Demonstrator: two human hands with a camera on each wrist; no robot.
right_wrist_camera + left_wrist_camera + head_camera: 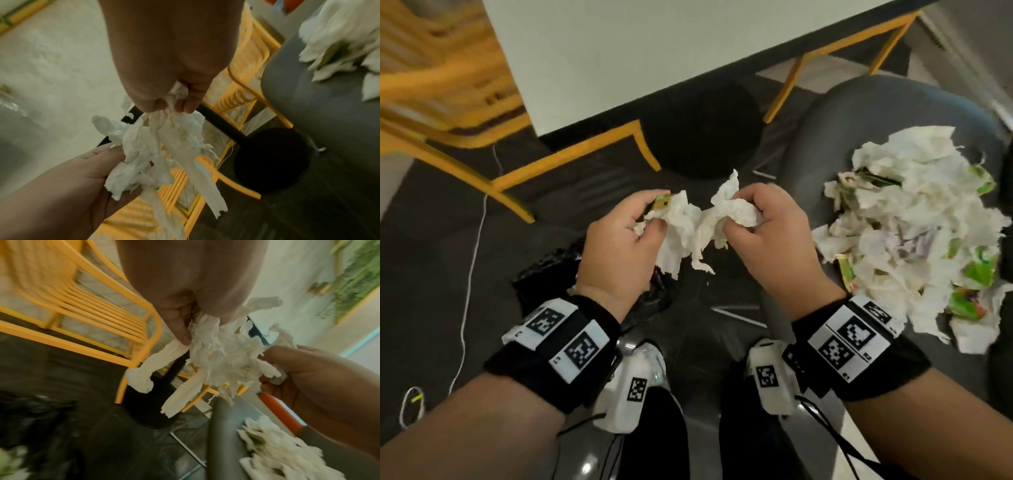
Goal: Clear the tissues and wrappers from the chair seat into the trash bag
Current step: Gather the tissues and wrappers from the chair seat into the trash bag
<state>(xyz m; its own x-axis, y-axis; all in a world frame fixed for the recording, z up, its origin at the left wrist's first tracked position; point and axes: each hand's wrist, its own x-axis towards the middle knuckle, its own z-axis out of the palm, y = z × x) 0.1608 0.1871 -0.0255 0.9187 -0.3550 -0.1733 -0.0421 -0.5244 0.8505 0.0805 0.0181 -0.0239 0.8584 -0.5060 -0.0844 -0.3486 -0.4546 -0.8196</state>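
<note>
Both hands hold a bunch of white tissues (690,228) in the air between the chair and the floor. My left hand (626,236) grips one end together with a small green and yellow wrapper (661,202). My right hand (763,219) grips the other end. The same tissues (222,363) hang in torn strips in the left wrist view, and the right wrist view shows the tissues (174,149) between both hands. A heap of tissues and green wrappers (914,233) lies on the grey chair seat (825,137) at the right. The black trash bag (551,270) lies crumpled on the floor under my left hand.
A white table (654,51) with yellow legs stands ahead, with a round black base (705,130) below it. A yellow slatted chair (441,85) is at the left. A white cord (472,260) runs across the dark floor. My shoes (640,383) are below the hands.
</note>
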